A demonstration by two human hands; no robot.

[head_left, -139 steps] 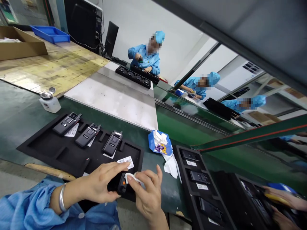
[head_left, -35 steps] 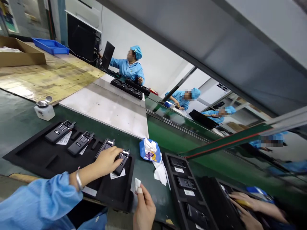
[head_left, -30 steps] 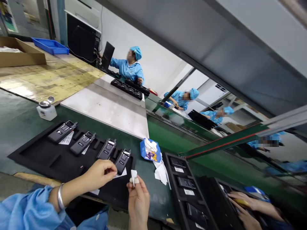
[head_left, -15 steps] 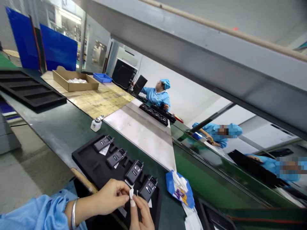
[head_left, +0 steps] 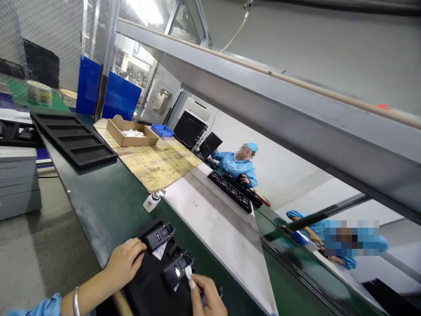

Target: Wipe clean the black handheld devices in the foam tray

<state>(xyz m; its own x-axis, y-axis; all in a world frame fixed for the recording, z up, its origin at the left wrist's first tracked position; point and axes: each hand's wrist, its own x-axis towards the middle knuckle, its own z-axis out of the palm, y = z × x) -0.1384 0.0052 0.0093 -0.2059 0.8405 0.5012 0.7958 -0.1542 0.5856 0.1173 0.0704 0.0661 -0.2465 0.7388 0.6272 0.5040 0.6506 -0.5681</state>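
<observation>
My right hand (head_left: 208,297) pinches a small piece of white cloth (head_left: 188,272) between thumb and fingers. The cloth is beside the upper end of a black handheld device (head_left: 176,270) lying in a black foam tray (head_left: 148,289). My left hand (head_left: 126,263) has its fingers curled at the left edge of the tray, close to another black handheld device (head_left: 159,236). White printed labels (head_left: 160,250) stick out from under the devices. Part of a further device shows behind my right hand, mostly hidden.
A small white bottle with a metal top (head_left: 153,201) stands beyond the tray. Farther off are an empty black tray (head_left: 75,142), a cardboard box (head_left: 134,139) and a blue bin (head_left: 162,130). Co-workers (head_left: 235,164) sit across the line; a grey beam (head_left: 263,92) crosses above.
My view has swung left. My left hand has left the cloth and moved to the tray's left edge. My right hand has carried the cloth to a device farther up the tray.
</observation>
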